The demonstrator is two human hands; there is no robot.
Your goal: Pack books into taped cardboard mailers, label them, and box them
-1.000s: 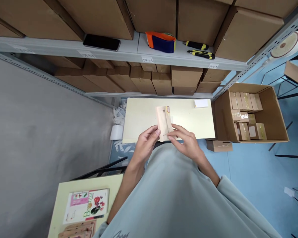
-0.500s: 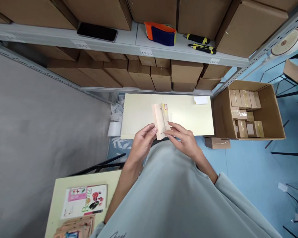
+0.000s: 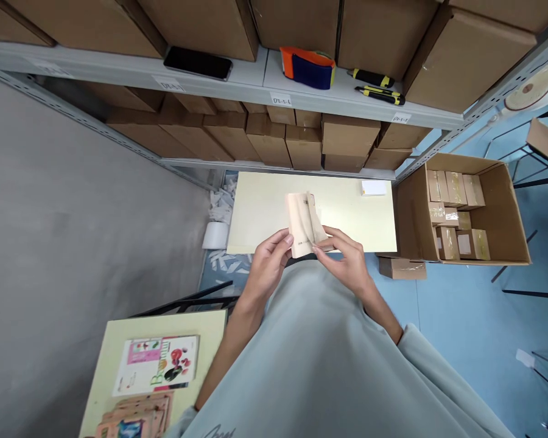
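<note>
A small cream paper booklet (image 3: 301,222), partly opened, is held up over the near edge of the pale yellow table (image 3: 260,210). My left hand (image 3: 270,258) pinches its left edge between thumb and fingers. On the other side, my right hand (image 3: 344,258) has thumb and fingertips closed on the lower right corner of the pages. Faint print shows on the paper, too small to read. A small white box (image 3: 373,188) lies at the table's back right.
Shelves of cardboard boxes (image 3: 351,135) rise behind the table, with a phone (image 3: 198,63), a pouch (image 3: 307,68) and cutters (image 3: 380,95). An open carton (image 3: 506,213) stands right. A side table (image 3: 210,328) at lower left bears a magazine (image 3: 158,364) and stacked booklets (image 3: 137,417).
The booklet has been opened wider, its right-hand pages now spread toward my right hand. Both hands keep their hold. The whole view has shifted slightly.
</note>
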